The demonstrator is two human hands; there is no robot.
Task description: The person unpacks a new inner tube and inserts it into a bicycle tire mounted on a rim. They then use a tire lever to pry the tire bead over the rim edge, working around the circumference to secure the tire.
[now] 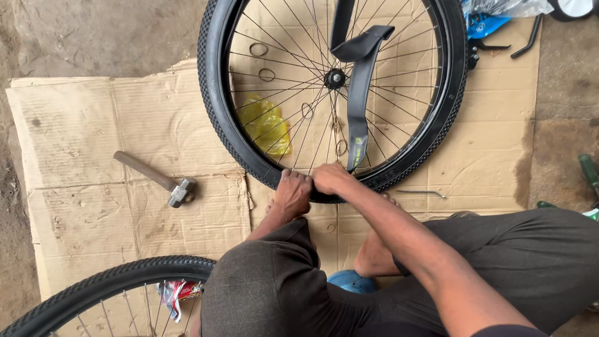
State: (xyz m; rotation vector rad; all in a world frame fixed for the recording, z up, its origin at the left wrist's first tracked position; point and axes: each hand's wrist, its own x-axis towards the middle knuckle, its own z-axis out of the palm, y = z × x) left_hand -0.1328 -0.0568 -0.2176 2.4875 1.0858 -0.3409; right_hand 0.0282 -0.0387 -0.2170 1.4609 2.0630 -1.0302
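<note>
A black bicycle wheel with a knobby tyre [215, 118] and thin spokes lies flat on cardboard [81, 125]. A limp black inner tube [359, 93] drapes across the spokes from the top down to the near rim. My left hand [292, 193] and my right hand [334, 180] sit side by side on the nearest part of the tyre, fingers curled over its edge and gripping it. The tube's lower end meets the rim just beside my right hand.
A hammer [165, 181] lies on the cardboard at left. A yellow plastic bag [265, 125] shows through the spokes. A thin metal rod [424, 193] rests right of the wheel. Another wheel [106, 290] is at bottom left, blue plastic [483, 25] at top right.
</note>
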